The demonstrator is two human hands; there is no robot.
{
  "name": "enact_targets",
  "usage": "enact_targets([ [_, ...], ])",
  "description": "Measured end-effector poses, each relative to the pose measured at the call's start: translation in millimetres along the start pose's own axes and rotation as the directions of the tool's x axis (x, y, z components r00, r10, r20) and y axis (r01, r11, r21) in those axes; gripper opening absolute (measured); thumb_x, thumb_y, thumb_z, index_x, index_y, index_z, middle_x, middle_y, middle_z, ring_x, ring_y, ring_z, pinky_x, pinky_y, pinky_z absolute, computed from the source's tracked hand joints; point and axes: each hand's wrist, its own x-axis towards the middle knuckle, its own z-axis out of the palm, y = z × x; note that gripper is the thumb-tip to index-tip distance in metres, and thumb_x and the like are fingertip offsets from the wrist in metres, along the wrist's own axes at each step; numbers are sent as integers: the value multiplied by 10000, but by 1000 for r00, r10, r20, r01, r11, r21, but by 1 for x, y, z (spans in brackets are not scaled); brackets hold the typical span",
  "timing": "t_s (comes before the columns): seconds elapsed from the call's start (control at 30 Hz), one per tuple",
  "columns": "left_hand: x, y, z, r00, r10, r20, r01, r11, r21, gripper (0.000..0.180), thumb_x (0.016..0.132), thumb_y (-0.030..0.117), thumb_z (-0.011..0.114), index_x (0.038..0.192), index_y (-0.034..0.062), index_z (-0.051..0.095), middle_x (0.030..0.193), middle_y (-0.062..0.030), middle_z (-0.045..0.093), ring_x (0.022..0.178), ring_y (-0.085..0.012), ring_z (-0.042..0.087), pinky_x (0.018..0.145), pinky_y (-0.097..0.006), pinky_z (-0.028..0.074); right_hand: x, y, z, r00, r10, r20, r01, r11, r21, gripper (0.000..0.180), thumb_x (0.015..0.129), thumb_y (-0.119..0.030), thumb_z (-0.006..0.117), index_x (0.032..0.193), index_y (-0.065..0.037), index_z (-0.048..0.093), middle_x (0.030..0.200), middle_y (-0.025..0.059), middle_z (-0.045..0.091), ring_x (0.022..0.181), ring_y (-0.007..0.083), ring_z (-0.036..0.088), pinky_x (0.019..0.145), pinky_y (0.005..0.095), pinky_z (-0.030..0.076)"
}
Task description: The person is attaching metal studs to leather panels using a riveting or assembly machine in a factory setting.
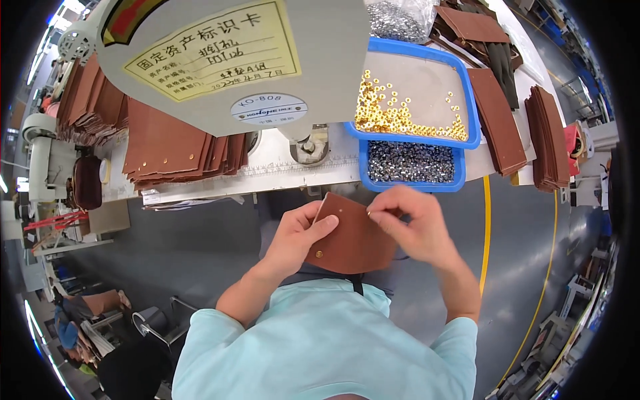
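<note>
A brown leather panel (357, 243) is held over my lap, just off the table's front edge. My left hand (293, 235) grips its left edge, thumb on top and fingers underneath. One brass-coloured snap (319, 254) shows near the panel's lower left, and a small hole or dot lies near its top. At the upper right edge of the panel, my right hand (415, 223) is closed in a pinch. Something tiny and pale shows at those fingertips, too small to name. Beyond my hands stand a blue tray of gold ring-shaped fittings (383, 110) and a blue tray of dark metal fittings (410, 163).
A grey machine head (220, 80) with a yellow label overhangs the white table (287, 175). Stacked brown leather panels lie at left (163, 143), and more leather strips (497, 123) sit at right. Bagged metal fittings (397, 20) are at the back. Yellow lines (486, 233) cross the grey floor.
</note>
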Motion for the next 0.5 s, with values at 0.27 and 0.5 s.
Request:
enact_targets([
  [0.27,-4,-8,14,990,134,51,-144,947,286,233,984,161,650,1140,-3,706,941,-3,698,823,-42,582,706,-220,492,-14,13,31,979,-146,-143,131,985,-113,111,835,-27,745,941,-47,718,1079,81,653,926,203,616,794,312,500],
  [0.5,-9,-8,15,993,122,2,-111,902,418,234,979,168,659,1137,7,718,896,8,704,806,-26,569,692,-208,482,-18,16,42,959,-209,-193,162,959,-234,146,775,-52,780,894,-76,699,977,41,697,867,233,641,821,368,478],
])
